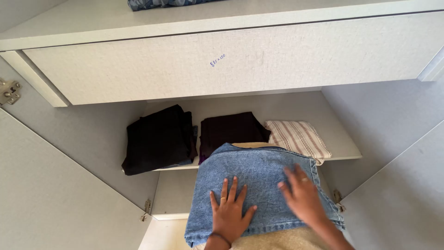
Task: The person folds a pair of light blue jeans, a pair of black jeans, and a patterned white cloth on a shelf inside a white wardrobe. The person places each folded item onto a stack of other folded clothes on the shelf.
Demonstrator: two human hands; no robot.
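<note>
White wardrobe interior fills pretty much everything, doors swung wide, with a shelf running across the middle. Folded blue jeans sit at 6 o'clock on a cream pile. Up at 12 from them: a black folded stack, a dark purple one, and a striped cloth. Left hand and right hand both lie flat on the denim, fingers spread, not gripping anything.

No packages, labels, signs or screens in view, only a small blue handwritten mark, drawer front
</note>
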